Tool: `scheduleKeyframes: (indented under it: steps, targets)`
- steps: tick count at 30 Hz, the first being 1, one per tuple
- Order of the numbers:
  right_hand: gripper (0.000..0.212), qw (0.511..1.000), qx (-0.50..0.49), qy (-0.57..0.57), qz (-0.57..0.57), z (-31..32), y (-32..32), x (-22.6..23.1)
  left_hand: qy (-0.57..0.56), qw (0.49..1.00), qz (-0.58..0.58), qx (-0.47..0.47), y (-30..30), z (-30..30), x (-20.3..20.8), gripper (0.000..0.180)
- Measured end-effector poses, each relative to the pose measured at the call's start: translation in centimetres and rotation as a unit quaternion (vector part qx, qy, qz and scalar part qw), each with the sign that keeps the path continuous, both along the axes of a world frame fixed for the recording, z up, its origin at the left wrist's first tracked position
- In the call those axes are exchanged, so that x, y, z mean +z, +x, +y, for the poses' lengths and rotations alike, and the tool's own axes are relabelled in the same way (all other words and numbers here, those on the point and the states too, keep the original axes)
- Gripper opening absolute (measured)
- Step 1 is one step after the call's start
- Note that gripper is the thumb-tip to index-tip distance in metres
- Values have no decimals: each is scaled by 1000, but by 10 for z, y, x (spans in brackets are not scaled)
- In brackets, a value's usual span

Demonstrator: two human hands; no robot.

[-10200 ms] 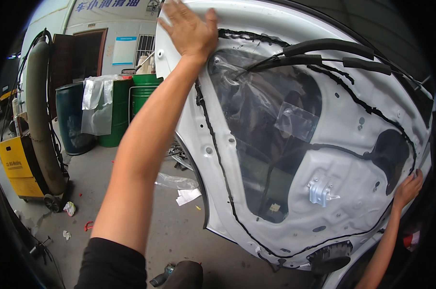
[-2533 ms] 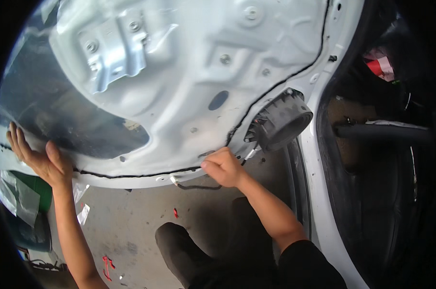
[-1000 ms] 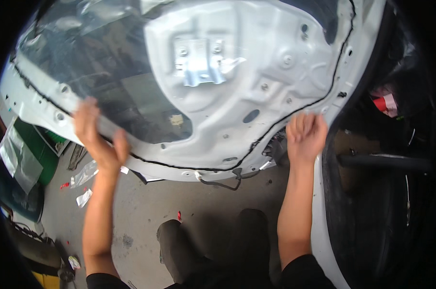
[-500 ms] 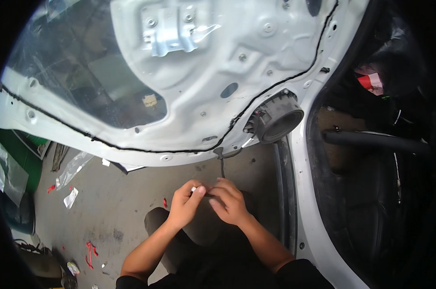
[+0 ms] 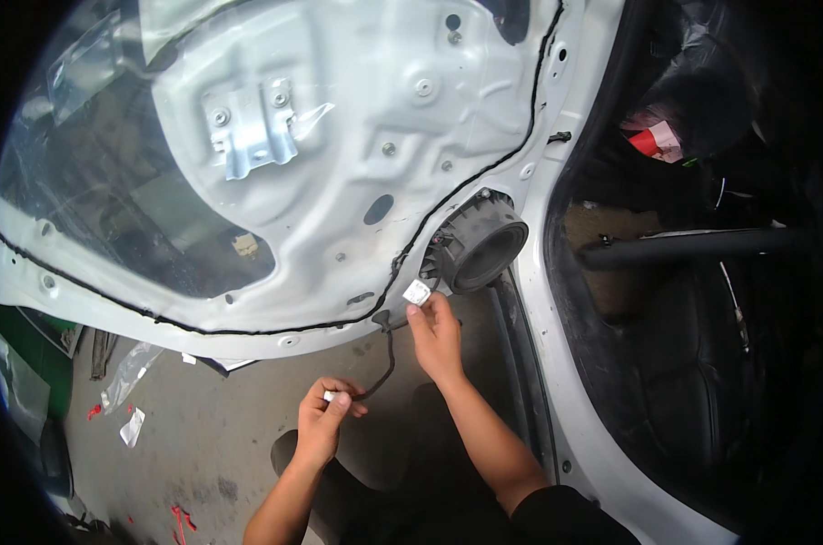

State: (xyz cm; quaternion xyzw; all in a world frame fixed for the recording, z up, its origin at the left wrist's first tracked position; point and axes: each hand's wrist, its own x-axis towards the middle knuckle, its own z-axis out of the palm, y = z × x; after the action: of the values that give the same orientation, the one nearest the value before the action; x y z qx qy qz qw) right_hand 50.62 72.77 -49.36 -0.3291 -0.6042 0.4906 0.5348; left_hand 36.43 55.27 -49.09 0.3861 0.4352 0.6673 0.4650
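Note:
A white connector (image 5: 331, 397) at the end of a dark cable (image 5: 391, 361) is pinched in my left hand (image 5: 325, 420), below the door's lower edge. The cable hangs out of a grommet in the grey-white door panel (image 5: 325, 218). My right hand (image 5: 437, 338) is raised at the door edge, its thumb and fingers closed on a small white printed tag (image 5: 417, 292). Just above that tag sits a round black speaker (image 5: 486, 250), mounted at the door's lower corner. The fingertips behind the tag are partly hidden.
A metal bracket (image 5: 255, 136) is fixed to the panel, and a black sealant line (image 5: 275, 331) runs along it. On the right are the door sill (image 5: 557, 363) and a black car seat (image 5: 675, 363). Plastic film (image 5: 132, 377) and red scraps (image 5: 183, 522) litter the floor.
My hands have separated. The right one moved up from the cable to the tag beside the speaker; the left one lowered slightly, keeping the connector. The door appears lower and further left.

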Motion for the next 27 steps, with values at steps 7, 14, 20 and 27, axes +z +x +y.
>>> scheduleKeyframes:
  steps: [7, 14, 20, 27]
  targets:
    - [17, 978, -189, 84, -32, -14, 4, 17, 24, 999, -29, 31, -6, 2, 5, 26]
    - [11, 973, -142, 180, -23, 0, 25, 62, -70, 981, 179, 32, -15, 9, -34, 60]
    - [48, 813, -389, 433, 15, 89, 46, 157, -11, 923, 361, 136, -40, -25, -11, 57]
    - [50, 734, -611, 298, 7, 231, 74, 269, -59, 853, 514, 68, -52, -67, 84, 48]
